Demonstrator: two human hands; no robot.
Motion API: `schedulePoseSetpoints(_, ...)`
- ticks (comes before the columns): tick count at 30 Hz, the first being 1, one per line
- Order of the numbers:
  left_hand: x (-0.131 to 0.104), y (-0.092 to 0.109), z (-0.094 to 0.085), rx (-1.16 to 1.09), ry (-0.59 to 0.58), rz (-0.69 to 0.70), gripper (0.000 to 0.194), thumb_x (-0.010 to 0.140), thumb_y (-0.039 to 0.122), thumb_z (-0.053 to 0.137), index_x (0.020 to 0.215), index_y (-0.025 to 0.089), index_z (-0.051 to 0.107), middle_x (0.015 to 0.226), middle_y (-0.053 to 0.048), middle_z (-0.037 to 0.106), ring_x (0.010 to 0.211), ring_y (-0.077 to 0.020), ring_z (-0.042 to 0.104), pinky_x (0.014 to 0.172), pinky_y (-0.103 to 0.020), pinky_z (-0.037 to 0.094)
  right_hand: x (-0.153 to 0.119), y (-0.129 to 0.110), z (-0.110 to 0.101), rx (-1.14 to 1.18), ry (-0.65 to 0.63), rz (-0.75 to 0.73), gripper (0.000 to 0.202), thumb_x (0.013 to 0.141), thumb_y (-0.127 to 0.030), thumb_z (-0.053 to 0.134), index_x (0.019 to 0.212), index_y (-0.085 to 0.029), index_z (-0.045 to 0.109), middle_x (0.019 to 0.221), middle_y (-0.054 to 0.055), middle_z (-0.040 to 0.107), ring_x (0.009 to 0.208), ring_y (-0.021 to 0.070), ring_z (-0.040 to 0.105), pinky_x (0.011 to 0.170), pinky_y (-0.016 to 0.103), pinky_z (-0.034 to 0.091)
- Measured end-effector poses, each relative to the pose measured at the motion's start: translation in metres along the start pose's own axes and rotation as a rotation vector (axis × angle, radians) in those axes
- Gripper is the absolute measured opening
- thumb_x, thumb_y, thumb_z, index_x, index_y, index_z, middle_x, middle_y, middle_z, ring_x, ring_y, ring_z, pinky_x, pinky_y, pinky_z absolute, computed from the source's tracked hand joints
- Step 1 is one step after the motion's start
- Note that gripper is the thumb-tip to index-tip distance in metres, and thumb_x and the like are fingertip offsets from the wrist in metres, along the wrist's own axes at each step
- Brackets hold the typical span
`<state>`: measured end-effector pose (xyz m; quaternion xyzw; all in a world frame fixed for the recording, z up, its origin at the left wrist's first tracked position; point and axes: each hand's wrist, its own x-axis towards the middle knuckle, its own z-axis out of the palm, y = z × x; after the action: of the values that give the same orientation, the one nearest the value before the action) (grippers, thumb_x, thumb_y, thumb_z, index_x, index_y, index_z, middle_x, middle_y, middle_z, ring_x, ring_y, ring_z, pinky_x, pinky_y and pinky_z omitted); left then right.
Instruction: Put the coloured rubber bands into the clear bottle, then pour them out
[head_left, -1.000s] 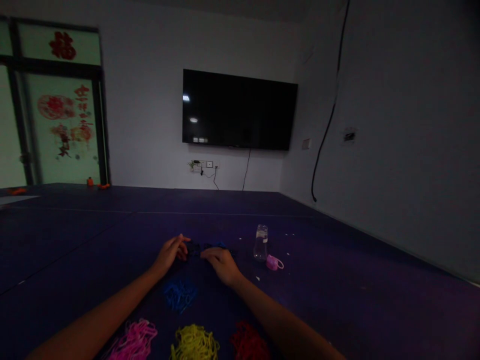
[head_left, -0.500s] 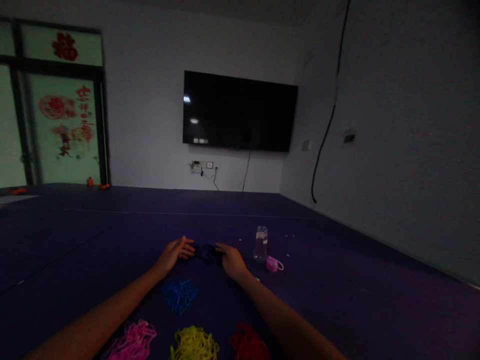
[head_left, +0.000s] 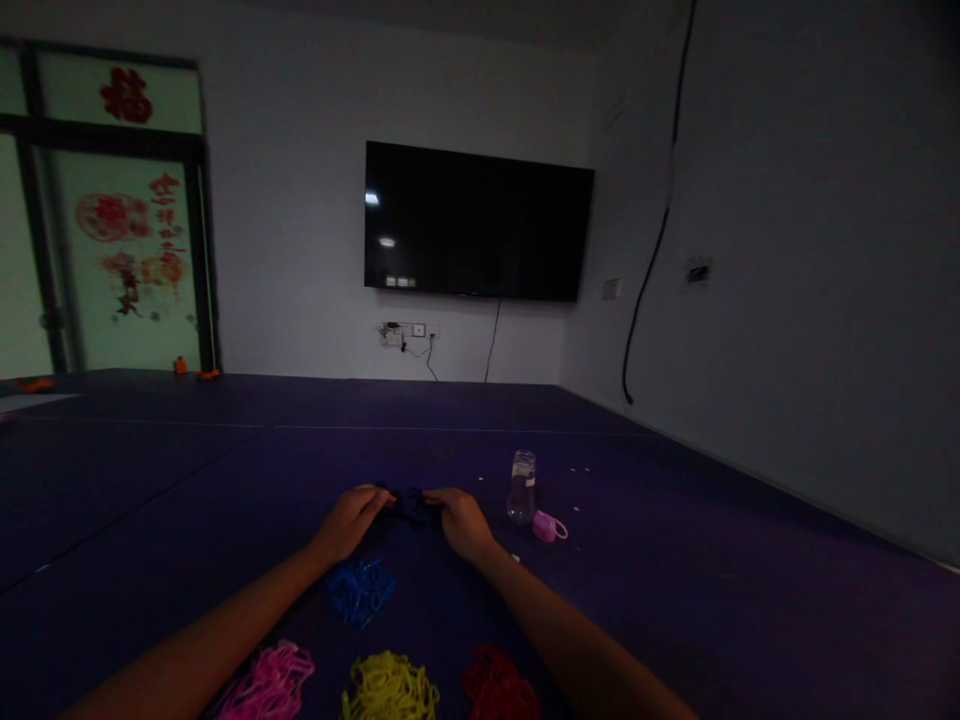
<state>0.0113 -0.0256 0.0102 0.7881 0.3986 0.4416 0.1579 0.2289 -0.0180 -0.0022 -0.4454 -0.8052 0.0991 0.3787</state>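
A small heap of dark rubber bands (head_left: 411, 507) lies on the purple surface between my hands, hard to make out in the dim light. At its left side is my left hand (head_left: 355, 520), fingers closed together with the thumb along them, gripping the heap's edge. My right hand (head_left: 460, 520) comes in from the other side, its fingertips pinched at the right edge of the same heap. Nearer to me sits a pile of blue bands (head_left: 361, 591). Along the bottom are piles of pink bands (head_left: 271, 682), yellow bands (head_left: 390, 688) and red bands (head_left: 498, 684).
Right of my right hand stands a clear bottle (head_left: 521, 490), and a pink cap with a loop (head_left: 548, 527) lies beside it. Small white scraps dot the purple surface (head_left: 675, 560). A television (head_left: 480, 222) hangs on the far wall; orange objects (head_left: 208, 375) sit by the door.
My left hand's fingers, spread before, have closed together and moved slightly right onto the dark heap. My right fingertips have shifted slightly left and drawn together.
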Motion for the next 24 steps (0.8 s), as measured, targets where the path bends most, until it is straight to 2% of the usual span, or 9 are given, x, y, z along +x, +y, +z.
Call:
schedulePoseSetpoints(3, 0.001, 0.000, 0.000, 0.067, 0.017, 0.013, 0.044, 0.088, 0.048, 0.037, 0.081, 0.020, 0.070, 0.084, -0.006, 0.069, 0.084, -0.0208, 0.063, 0.080, -0.032, 0.047, 0.000, -0.002, -0.002, -0.053, 0.054, 0.062, 0.049, 0.070, -0.001, 0.038, 0.106, -0.017, 0.068, 0.095, 0.004, 0.072, 0.094, 0.0164, 0.064, 0.089, 0.027, 0.044)
schedulePoseSetpoints(6, 0.003, -0.005, 0.000, 0.116, 0.040, 0.023, 0.037, 0.085, 0.047, 0.046, 0.076, 0.021, 0.070, 0.081, -0.006, 0.068, 0.082, -0.0220, 0.062, 0.080, -0.034, 0.047, -0.001, -0.004, -0.004, -0.110, 0.050, 0.120, 0.043, 0.073, -0.003, 0.041, 0.102, -0.018, 0.070, 0.089, 0.005, 0.073, 0.088, 0.0175, 0.066, 0.085, 0.027, 0.045)
schedulePoseSetpoints(11, 0.005, -0.012, 0.002, 0.142, 0.087, 0.041, 0.023, 0.079, 0.039, 0.056, 0.075, 0.022, 0.071, 0.083, -0.006, 0.069, 0.083, -0.0224, 0.061, 0.083, -0.036, 0.047, -0.001, -0.005, -0.002, -0.056, -0.024, 0.012, 0.054, 0.068, 0.003, 0.038, 0.107, -0.020, 0.068, 0.100, 0.003, 0.071, 0.093, 0.0141, 0.065, 0.088, 0.024, 0.044)
schedulePoseSetpoints(14, 0.005, -0.013, 0.002, 0.150, 0.075, 0.053, 0.020, 0.079, 0.035, 0.056, 0.075, 0.021, 0.071, 0.084, -0.007, 0.069, 0.082, -0.0220, 0.062, 0.083, -0.035, 0.047, -0.001, -0.005, -0.003, -0.047, 0.017, 0.005, 0.054, 0.067, 0.002, 0.038, 0.107, -0.019, 0.068, 0.101, 0.004, 0.070, 0.095, 0.0146, 0.064, 0.090, 0.025, 0.043)
schedulePoseSetpoints(17, 0.005, -0.013, 0.002, 0.159, 0.064, 0.059, 0.019, 0.079, 0.033, 0.056, 0.075, 0.022, 0.070, 0.083, -0.006, 0.069, 0.083, -0.0217, 0.062, 0.082, -0.034, 0.047, -0.001, -0.005, -0.004, -0.088, 0.043, 0.048, 0.048, 0.070, 0.000, 0.039, 0.102, -0.019, 0.070, 0.094, 0.004, 0.072, 0.094, 0.0162, 0.063, 0.089, 0.027, 0.044)
schedulePoseSetpoints(24, 0.004, -0.011, 0.003, 0.160, 0.045, 0.039, 0.020, 0.079, 0.034, 0.055, 0.075, 0.021, 0.070, 0.082, -0.007, 0.069, 0.084, -0.0220, 0.062, 0.081, -0.035, 0.047, -0.002, -0.002, 0.000, -0.194, -0.095, -0.042, 0.042, 0.068, -0.001, 0.043, 0.084, -0.023, 0.074, 0.103, 0.002, 0.070, 0.104, 0.0180, 0.058, 0.094, 0.029, 0.039)
